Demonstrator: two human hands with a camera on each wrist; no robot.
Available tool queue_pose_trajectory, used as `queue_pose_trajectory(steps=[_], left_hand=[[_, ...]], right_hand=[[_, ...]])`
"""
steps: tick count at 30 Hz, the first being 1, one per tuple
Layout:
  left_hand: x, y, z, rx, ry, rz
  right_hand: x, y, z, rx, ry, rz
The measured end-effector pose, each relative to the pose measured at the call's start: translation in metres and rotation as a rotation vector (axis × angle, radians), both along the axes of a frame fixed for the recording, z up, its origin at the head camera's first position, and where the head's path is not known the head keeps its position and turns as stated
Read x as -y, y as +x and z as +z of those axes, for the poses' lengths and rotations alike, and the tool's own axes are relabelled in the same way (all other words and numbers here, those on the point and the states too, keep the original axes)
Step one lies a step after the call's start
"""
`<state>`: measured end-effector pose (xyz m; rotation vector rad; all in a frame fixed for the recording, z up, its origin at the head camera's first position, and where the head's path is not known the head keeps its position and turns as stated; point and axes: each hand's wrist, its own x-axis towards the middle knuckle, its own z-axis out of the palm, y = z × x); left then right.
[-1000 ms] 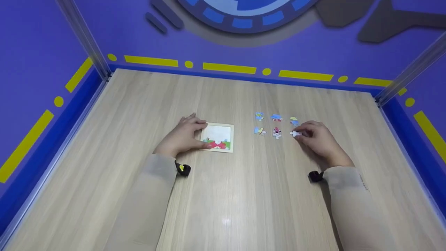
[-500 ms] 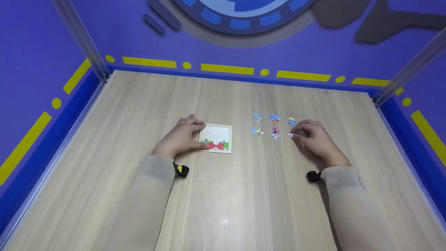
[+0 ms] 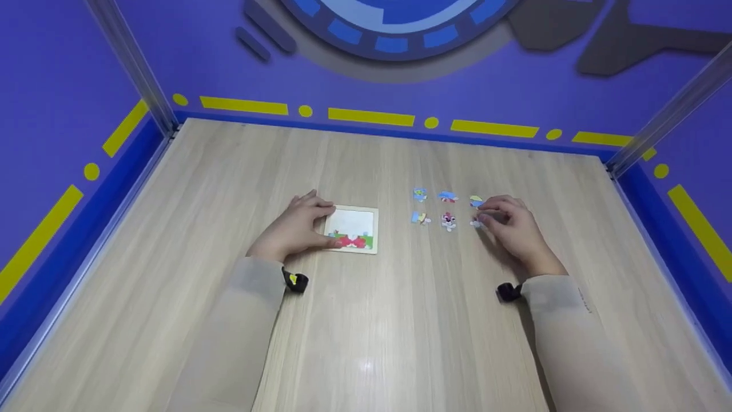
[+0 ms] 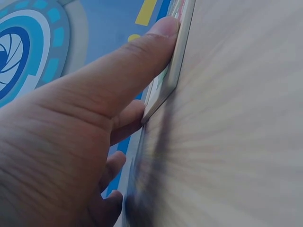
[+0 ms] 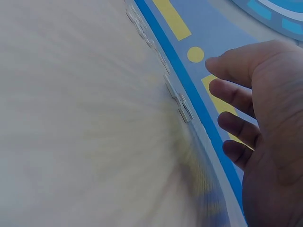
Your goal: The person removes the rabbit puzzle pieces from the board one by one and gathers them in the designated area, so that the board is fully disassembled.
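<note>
With the left hand (image 3: 293,226) gripping the frame (image 3: 375,232) by its left side, the right hand (image 3: 517,234), loose and empty, should softly pinch the puzzle piece (image 3: 474,222) by its thumb, between the frame and the right edge of the worktop (image 3: 400,332)

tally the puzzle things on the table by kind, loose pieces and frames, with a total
Loose, flat, multicoloured jigsaw pieces: 6
Pale, square, wood-look puzzle frame: 1
Total: 7
</note>
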<state>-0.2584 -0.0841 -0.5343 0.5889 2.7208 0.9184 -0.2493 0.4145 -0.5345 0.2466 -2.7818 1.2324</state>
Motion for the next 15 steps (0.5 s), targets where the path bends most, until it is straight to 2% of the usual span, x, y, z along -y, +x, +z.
queue_pose_trajectory(steps=[9,15], left_hand=[[0.0014,-0.0006,-0.0005,-0.018,0.012,-0.016],[0.0011,-0.0021,-0.0007,-0.014,0.01,-0.018]], right_hand=[[-0.0018,-0.0037,-0.0071,-0.062,-0.031,-0.025],[-0.0027,-0.0025,-0.0066,-0.064,-0.045,-0.032]])
